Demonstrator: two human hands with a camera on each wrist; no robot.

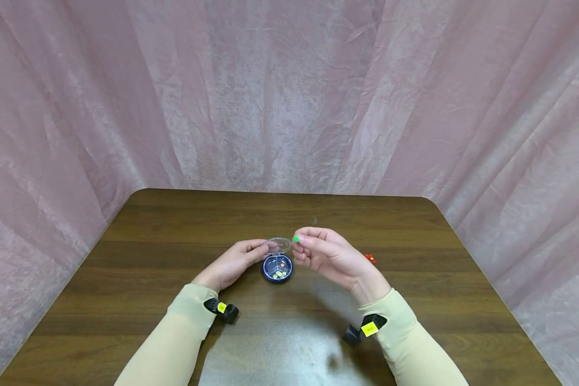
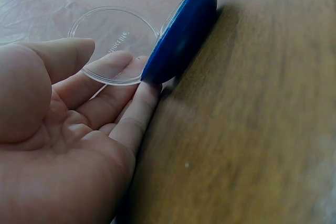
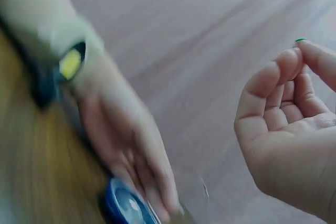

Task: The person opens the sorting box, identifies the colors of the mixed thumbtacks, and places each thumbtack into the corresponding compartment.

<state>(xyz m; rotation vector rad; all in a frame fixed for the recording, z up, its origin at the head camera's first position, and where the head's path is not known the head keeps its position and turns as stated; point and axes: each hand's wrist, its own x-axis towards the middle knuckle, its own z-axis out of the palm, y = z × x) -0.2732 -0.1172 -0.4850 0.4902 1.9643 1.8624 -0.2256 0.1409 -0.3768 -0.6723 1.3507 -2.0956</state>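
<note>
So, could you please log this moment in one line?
left hand: at clear lid; right hand: pinches green piece; blue case: open, pieces inside

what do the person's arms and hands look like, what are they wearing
The left hand and right hand are bare, without gloves. The left sleeve and right sleeve are long, pale yellow-green and reach the wrists. Over each cuff sits a black band with a small black block and a yellow label; the labels' markings are too small to read.
</note>
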